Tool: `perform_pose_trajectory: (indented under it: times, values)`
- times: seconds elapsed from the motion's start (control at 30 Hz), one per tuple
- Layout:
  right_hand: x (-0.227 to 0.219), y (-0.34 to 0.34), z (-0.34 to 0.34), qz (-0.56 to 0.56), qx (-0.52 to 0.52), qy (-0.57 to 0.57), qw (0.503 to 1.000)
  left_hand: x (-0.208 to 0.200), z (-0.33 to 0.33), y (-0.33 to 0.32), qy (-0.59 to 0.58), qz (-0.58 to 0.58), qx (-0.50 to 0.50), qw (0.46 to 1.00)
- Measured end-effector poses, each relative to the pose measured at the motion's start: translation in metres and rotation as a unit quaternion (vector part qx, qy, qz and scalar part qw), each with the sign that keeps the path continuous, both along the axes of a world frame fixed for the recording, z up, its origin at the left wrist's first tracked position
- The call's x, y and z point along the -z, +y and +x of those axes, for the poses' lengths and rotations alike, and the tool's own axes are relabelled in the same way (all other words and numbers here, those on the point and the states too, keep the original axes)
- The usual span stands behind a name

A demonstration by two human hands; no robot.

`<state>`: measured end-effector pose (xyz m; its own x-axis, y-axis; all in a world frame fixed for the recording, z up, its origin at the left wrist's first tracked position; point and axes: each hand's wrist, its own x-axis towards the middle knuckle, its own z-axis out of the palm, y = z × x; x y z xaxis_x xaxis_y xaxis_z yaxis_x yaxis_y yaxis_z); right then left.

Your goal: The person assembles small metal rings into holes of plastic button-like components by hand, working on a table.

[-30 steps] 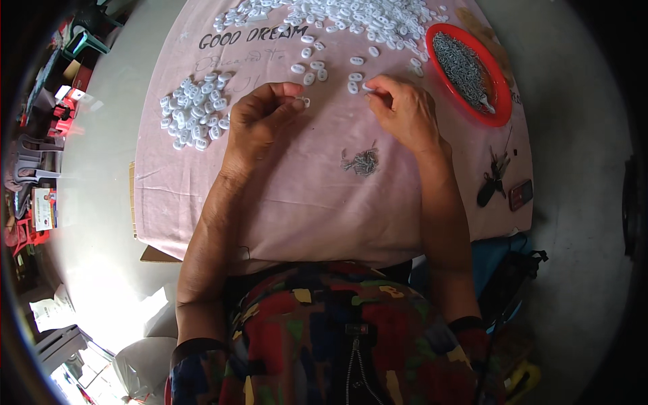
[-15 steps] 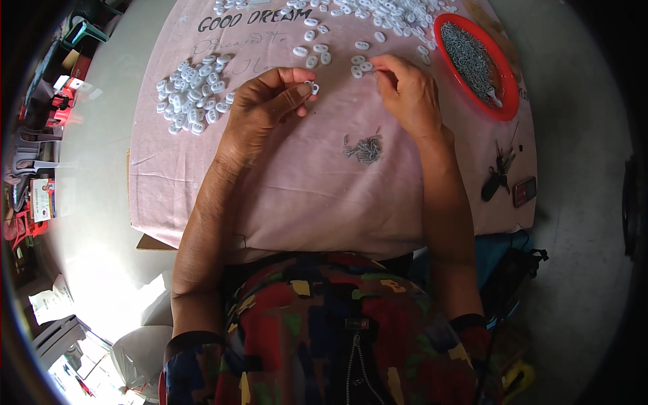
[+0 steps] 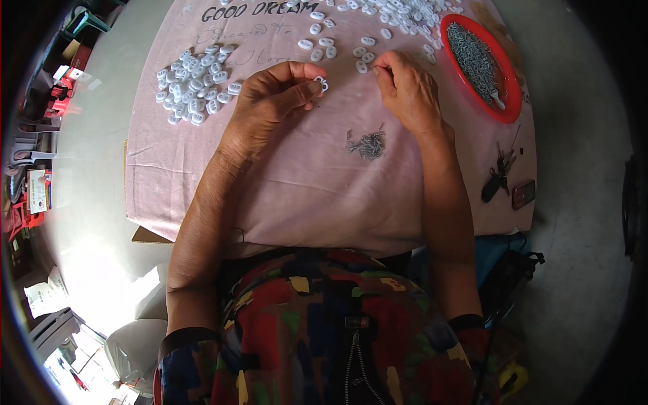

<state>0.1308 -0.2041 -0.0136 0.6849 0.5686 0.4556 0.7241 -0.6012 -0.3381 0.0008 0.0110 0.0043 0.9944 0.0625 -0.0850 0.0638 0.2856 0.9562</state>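
While small metal pieces (image 3: 369, 145) lie nearer the body, the left hand (image 3: 268, 101) pinches a white piece (image 3: 322, 84) above the pink cloth (image 3: 304, 202); a light, steady grip suits it. The right hand (image 3: 410, 92) curls beside loose white ovals (image 3: 362, 67); whether its fingertips grasp anything, I cannot tell.

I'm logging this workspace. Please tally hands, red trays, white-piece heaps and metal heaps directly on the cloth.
Left hand and right hand: 2
Red tray: 1
Left white heap and far white heap: 2
Metal heap on the cloth: 1
Total: 6
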Motion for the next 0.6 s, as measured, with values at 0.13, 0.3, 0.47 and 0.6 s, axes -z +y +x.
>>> perform_pose_trajectory:
  times: [0.13, 0.3, 0.47, 0.6]
  values:
    - [-0.011, 0.004, -0.012, 0.093, -0.072, 0.023, 0.993, -0.001, -0.001, 0.0, 0.007, -0.005, -0.01, 1.0]
    - [-0.04, 0.023, -0.048, 0.154, -0.163, 0.199, 0.954, -0.002, -0.003, -0.001, -0.019, 0.002, -0.012, 1.0]
    - [-0.036, 0.027, -0.051, 0.162, -0.191, 0.205, 0.946, -0.004, -0.003, -0.005, -0.015, -0.019, -0.001, 1.0]
    - [-0.035, 0.028, -0.053, 0.157, -0.197, 0.203, 0.946, 0.001, -0.002, -0.003, -0.036, 0.008, 0.007, 0.999]
